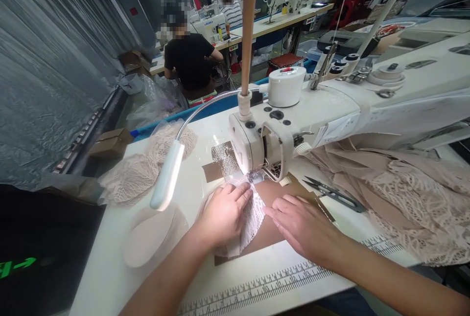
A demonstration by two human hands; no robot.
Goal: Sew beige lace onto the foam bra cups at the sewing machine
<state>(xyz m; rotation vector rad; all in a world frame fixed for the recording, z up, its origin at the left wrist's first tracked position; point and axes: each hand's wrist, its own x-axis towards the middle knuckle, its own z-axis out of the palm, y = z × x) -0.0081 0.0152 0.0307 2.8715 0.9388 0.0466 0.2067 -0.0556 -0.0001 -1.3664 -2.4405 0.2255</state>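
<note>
A white lace piece (253,223) lies under the needle area of the sewing machine (253,149), lit brightly by a lamp. My left hand (227,211) rests flat on it, fingers stretched towards the presser foot. At the lace's right edge, my right hand (303,225) has its fingers together, the fingertips pinching the border; the thumb is mostly hidden. Beneath the lace is a brown covering (286,208) on the machine bed. The needle itself is too small to make out.
Thread snips (334,193) lie right of my right hand, beside heaped beige lace fabric (414,193). Lace pieces (135,174) and pale rounded cups (150,237) lie left. The lamp (168,174) overhangs the table. A printed ruler (264,289) edges the front. Two people sit farther back.
</note>
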